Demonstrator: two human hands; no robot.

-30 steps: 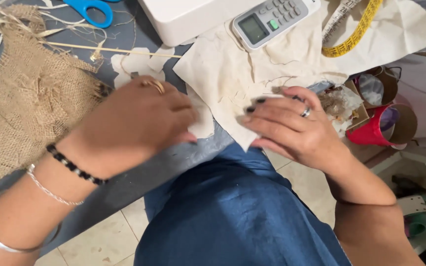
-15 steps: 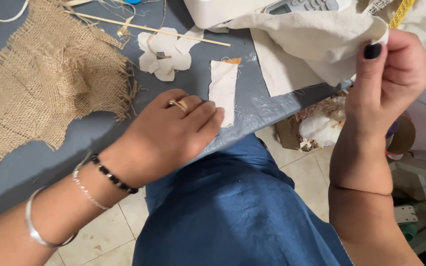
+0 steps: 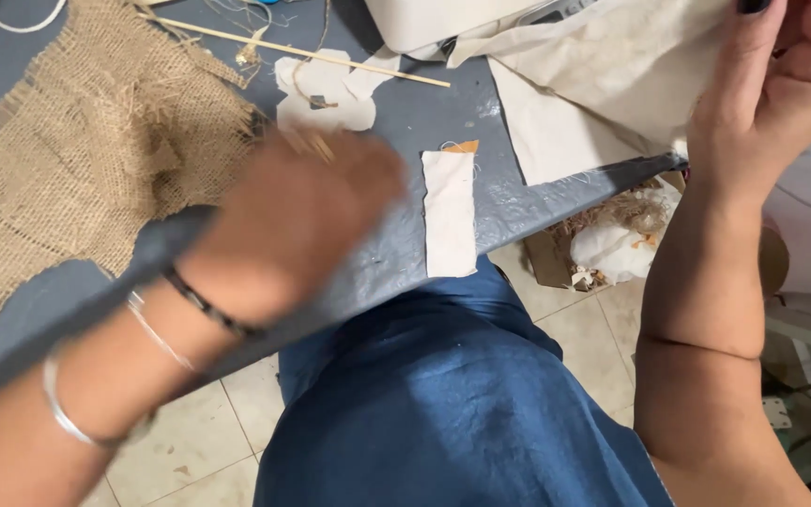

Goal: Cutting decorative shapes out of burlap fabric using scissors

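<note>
A: Held up at two o'clock: a big sheet of cream cloth, pinched in the right hand, fingers closed on its edge. Lifted off the tabletop, probably to clear the space beneath or to look it over.

B: And the left hand?

A: Blurred, near the middle, hovering over the grey tabletop. Open or closed, cannot tell. Seems to hold nothing, but too smeared to swear to it. Bangles and a dark bead bracelet on that wrist.

B: Nearest to it?

A: A small cream strip just to its three o'clock, lying flat, one end hanging past the tabletop's near edge, an orange scrap at its far end. Likely a cut piece set aside within easy reach.

B: Farther out?

A: Burlap spread flat at nine to ten o'clock, frayed at the edges. At twelve, cut cloth shapes with a thin wooden stick lying beside them. A white machine base behind, half covered by the cloth.

B: Below the tabletop?

A: Blue skirt over the lap at six, tiled floor, and a box of scraps at four o'clock, parked under the edge, probably for offcuts.
</note>
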